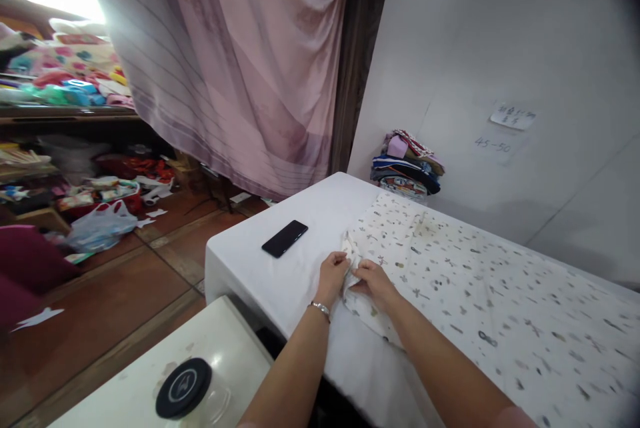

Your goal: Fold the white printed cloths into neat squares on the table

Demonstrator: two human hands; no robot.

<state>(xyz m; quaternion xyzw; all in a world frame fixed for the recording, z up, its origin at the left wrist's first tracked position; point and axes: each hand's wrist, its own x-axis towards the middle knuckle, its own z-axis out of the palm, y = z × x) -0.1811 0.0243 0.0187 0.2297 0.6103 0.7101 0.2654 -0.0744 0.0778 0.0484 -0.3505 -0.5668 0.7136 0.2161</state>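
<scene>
Around the middle of the frame, our left hand [334, 277] and right hand [377, 283], fingers curled nearly closed, pinch the bunched edge of a thin white cloth with small scattered prints [465, 295], probably to keep that edge gathered between them. Our forearms rise from the bottom of the frame and converge. The cloth spreads toward the lower right on a white-covered table [320, 208], which likely bears its weight. A black rectangular smartphone [285, 239] lies left of our hands, apart from the cloth.

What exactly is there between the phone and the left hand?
In the head view, only a bare stretch of the white tabletop lies between the phone and the left hand, which pinches the patterned cloth.
</scene>
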